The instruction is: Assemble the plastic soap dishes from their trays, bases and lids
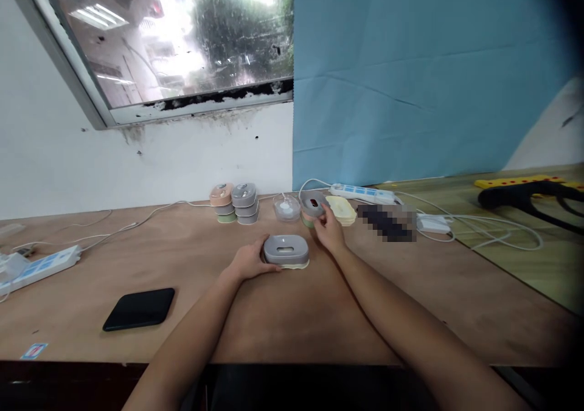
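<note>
The left hand [249, 260] has its grip closed around the left end of a grey box [274, 254], thumb along the near side and fingers behind; the box has a slot in its top and sits on a cream piece [298, 265] at the middle of the counter [274, 326]. The right hand [331, 231] reaches further out, its fingertips touching the near right side of a grey cup [310, 199] that tops a small stack; whether that grip is clamped on it, I cannot tell. Left of this stack stands a clear dish [286, 209], and just right lie cream trays [343, 209]. Two stacks of lidded boxes [245, 201] stand side by side near the wall. A black phone [139, 309] lies at the left.
</note>
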A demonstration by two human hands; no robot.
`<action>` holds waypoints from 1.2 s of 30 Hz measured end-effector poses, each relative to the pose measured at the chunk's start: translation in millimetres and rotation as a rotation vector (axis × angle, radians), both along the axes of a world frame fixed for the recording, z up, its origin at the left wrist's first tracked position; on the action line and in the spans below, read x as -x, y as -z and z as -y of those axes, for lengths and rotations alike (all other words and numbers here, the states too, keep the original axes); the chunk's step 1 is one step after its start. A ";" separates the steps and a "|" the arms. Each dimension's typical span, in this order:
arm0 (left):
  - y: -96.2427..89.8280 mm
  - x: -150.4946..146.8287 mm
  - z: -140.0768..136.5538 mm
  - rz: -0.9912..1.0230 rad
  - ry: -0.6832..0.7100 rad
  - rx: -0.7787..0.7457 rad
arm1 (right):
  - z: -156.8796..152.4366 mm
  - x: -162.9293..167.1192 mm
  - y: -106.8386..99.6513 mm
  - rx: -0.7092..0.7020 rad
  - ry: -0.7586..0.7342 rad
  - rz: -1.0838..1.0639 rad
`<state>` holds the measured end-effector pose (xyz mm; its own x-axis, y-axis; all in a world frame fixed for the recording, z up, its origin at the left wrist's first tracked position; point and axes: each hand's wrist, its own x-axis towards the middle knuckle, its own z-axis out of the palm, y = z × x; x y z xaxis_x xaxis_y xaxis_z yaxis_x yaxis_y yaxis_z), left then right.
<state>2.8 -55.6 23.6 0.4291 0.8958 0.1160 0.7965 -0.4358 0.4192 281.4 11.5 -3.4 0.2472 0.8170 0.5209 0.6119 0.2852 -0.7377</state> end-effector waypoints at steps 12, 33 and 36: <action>-2.6 -1.0 2.5 -0.022 -0.090 -0.041 | -1.5 0.6 2.0 0.028 -0.005 -0.023; 3.0 3.4 -4.3 0.097 -0.059 -0.143 | 25.3 24.4 -12.0 -0.048 -0.252 0.204; 1.6 3.4 -3.9 0.076 -0.037 -0.140 | 29.4 29.4 -12.3 -0.032 -0.404 0.266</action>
